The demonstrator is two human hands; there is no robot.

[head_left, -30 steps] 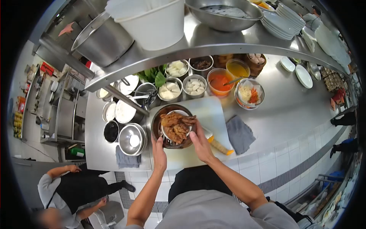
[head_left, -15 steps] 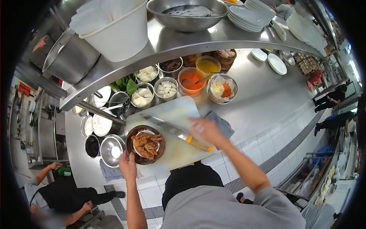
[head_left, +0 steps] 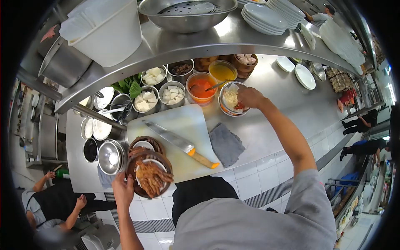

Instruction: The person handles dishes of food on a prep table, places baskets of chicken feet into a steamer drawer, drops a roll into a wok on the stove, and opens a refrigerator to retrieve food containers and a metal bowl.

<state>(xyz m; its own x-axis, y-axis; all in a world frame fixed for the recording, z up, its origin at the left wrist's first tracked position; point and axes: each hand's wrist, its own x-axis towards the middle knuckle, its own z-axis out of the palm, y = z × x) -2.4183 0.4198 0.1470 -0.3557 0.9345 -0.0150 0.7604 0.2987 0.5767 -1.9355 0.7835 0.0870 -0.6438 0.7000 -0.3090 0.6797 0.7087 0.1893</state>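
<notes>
Left hand (head_left: 122,189) gripping the near rim of a brown steamer basket (head_left: 137,187), fingers curled around its edge, thumb side toward the body. Basket held at the near edge of the counter (head_left: 287,104), partly past it, just in front of the white cutting board (head_left: 183,125). Inside the basket, a small white plate heaped with brown fried pieces (head_left: 153,177), lying right beside the holding fingers, up and to the right of them. A second brown basket (head_left: 143,143) with a white plate in it just behind, touching or nearly touching the held one.

Right hand (head_left: 249,98) stretched far forward over a steel bowl of shredded white and orange garnish (head_left: 230,100), fingertips bunched down into the orange part; whether anything is pinched cannot be told. Well apart from the held basket, with the whole cutting board between.

On the board, a big knife (head_left: 175,141) with a yellow-orange handle, lying slantwise, untouched by either hand. Just right of the board, a folded grey cloth (head_left: 226,144). Behind the board, a row of steel tubs with white chunks (head_left: 171,93), green leaves (head_left: 129,85), and an orange tub of red sauce (head_left: 201,88) with a spoon in it. To the left of the held basket, a steel lidded pot (head_left: 110,157). Overhead, a steel shelf (head_left: 200,41) carrying a white bucket (head_left: 110,31) and stacked white plates (head_left: 275,14).
</notes>
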